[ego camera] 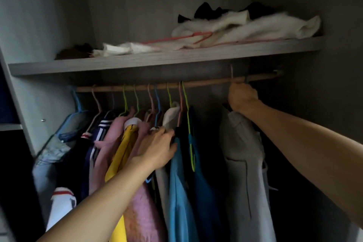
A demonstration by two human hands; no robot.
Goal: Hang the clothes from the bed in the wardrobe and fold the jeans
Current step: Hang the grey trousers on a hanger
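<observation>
Garment being hung: a pale grey garment (243,153) hangs at the right end of the wooden rail (176,85), apart from the packed clothes to its left
Hanger: its pink hook (231,72) sits over the rail just above the right hand; the rest of the hanger is hidden
Right hand: the right hand (242,96) is raised to just under the rail, fingers closed around the top of the hanger and the garment's neck
Left hand: the left hand (159,147) presses flat against the hung clothes, fingers spread and loose, gripping nothing, holding the blue garment (180,192) and its neighbours leftward
Gap: a dark open stretch lies between the blue garment and the grey one
Shelf: a shelf (157,59) above the rail carries rumpled white cloth (245,25) and a loose pink hanger (176,39)
Risk: if the hook is only partly over the rail, letting go could drop the garment; if the left hand eases off, the packed clothes may swing back and crowd or snag it; the garment could also slip off the hidden hanger
Writing: no brand, label or lettering can be read; the wardrobe is dim
</observation>
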